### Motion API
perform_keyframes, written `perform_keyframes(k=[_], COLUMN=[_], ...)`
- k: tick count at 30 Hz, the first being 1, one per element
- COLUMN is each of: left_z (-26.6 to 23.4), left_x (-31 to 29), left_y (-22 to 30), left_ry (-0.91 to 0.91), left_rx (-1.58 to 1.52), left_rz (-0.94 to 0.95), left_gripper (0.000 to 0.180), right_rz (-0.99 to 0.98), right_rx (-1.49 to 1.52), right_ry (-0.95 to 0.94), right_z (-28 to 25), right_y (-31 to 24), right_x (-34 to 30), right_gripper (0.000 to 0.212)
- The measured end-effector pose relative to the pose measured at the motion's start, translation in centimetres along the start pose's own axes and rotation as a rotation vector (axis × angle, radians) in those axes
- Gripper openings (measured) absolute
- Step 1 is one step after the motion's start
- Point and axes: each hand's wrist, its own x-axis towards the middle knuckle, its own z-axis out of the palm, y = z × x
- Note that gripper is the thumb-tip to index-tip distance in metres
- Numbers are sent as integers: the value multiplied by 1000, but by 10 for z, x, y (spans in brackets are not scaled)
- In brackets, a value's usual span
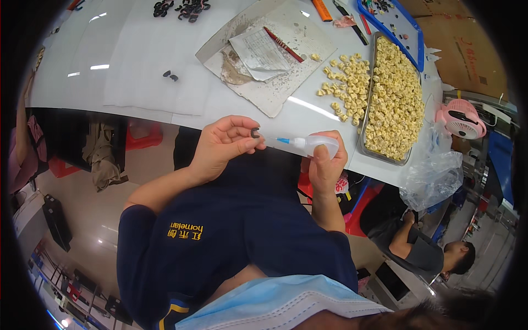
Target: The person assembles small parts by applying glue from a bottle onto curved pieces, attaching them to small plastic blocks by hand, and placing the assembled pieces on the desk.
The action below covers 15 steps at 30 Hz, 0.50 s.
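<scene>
Between the thumb and fingers of my left hand [225, 144] is a small black C-shaped piece [254, 133]. My right hand [328, 159] grips a white squeeze bottle [316, 145] with a blue needle tip [283, 140]. The tip points left at the black piece, a short gap away from it. Both hands are held over the table's near edge. To the right, a clear tray [393, 99] is full of small pale yellow pieces, and a loose pile of yellow pieces [349, 82] lies beside it.
A stained board [297, 88] carries a paper slip [261, 52] and a red pen [283, 44]. Black pieces [192, 8] lie at the far left, with two more nearer [170, 76]. Rightward are a blue-rimmed tray [421, 47], a pink fan [462, 118], a plastic bag [432, 179] and a seated person [415, 245].
</scene>
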Motion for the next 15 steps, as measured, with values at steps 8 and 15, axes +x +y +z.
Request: perform_keyframes(k=[8,15], left_z=[2,2], left_x=[-6,-9], left_y=[3,3], left_ry=[-25,-21], left_rx=[18,9], left_rz=[-48,-62], left_gripper=[30,31], right_rz=[-244,-226], right_rx=[-200,-256], right_ry=[81,70], right_z=[18,24], right_y=[-7,-12], right_x=[-2,-8], right_gripper=[22,20])
